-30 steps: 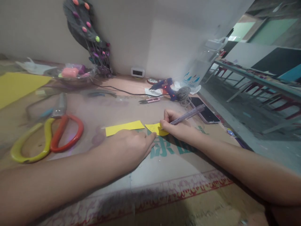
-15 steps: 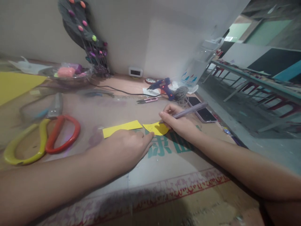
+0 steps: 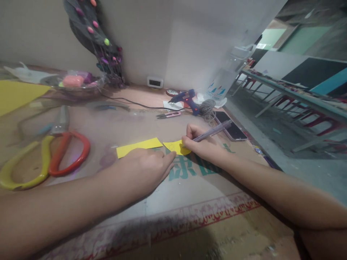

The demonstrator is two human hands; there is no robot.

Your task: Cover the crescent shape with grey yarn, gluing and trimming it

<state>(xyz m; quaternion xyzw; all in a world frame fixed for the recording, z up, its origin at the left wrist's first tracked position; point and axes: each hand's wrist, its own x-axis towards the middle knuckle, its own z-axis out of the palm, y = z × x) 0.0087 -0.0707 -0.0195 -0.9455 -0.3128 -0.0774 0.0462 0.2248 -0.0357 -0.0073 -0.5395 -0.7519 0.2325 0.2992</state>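
My right hand (image 3: 200,142) pinches a slim greyish-purple pen (image 3: 213,130), its tip end down at a small yellow paper piece (image 3: 176,147) with a curved edge. Faint marks show on that piece. My left hand (image 3: 148,164) lies on the worktop with its fingers stretched out, a fingertip at the small piece's lower edge. Under and behind its knuckles is a yellow paper strip (image 3: 138,146), partly covered by the hand. To the left lie big scissors (image 3: 58,148) with one yellow and one red handle.
Behind the hands are pink thread snips (image 3: 168,115), a blue glue gun (image 3: 187,100) with its cord, grey yarn (image 3: 207,109) and a phone (image 3: 231,126). A small digital clock (image 3: 155,82) stands by the wall. A clear bowl (image 3: 78,90) holds packaged clay-like lumps; yellow sheet (image 3: 18,95) lies far left.
My right hand and the pen have shifted slightly, the pen's upper end swinging lower and left. My left hand stays on the paper. The whole view has drifted a little.
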